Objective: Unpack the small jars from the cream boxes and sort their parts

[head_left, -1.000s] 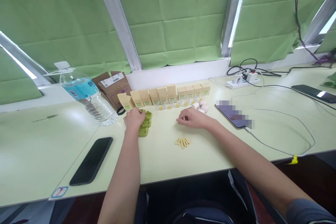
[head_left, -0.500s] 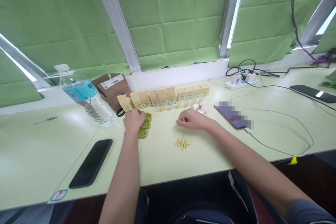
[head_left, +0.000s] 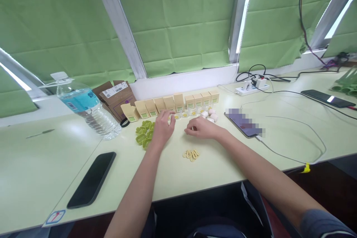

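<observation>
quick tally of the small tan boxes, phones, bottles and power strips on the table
small tan boxes: 10
phones: 3
bottle: 1
power strip: 1
total: 15

the moulded cups (head_left: 142,137) are olive green, the loops (head_left: 192,156) pale yellow, the small cartons (head_left: 169,103) beige with green squares (head_left: 144,116), the rounded pieces (head_left: 213,117) pink and white.
</observation>
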The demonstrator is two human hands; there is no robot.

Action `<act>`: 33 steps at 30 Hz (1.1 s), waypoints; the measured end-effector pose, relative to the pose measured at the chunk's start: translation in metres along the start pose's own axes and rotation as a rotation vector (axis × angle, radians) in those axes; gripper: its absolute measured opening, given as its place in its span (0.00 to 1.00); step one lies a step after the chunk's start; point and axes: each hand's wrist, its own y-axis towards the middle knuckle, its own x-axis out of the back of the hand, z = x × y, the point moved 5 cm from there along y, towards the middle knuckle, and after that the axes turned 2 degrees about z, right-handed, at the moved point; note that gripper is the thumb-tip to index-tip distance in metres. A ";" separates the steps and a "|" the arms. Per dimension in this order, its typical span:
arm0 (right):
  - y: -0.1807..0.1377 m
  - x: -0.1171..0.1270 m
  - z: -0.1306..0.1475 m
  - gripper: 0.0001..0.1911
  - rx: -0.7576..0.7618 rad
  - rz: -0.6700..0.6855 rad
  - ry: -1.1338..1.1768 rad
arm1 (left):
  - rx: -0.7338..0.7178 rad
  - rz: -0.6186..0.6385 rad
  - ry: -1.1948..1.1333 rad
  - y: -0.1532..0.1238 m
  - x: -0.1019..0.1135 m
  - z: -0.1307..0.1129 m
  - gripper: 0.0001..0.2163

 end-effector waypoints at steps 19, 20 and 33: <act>0.001 0.004 -0.003 0.11 -0.049 -0.159 0.083 | -0.010 0.290 -0.361 -0.021 -0.035 -0.035 0.20; 0.001 0.007 -0.005 0.10 -0.059 -0.180 0.103 | 0.015 0.281 -0.365 -0.020 -0.035 -0.031 0.20; 0.068 0.054 -0.087 0.15 -0.346 -0.145 -0.397 | 0.164 0.338 -0.305 -0.024 -0.046 -0.002 0.15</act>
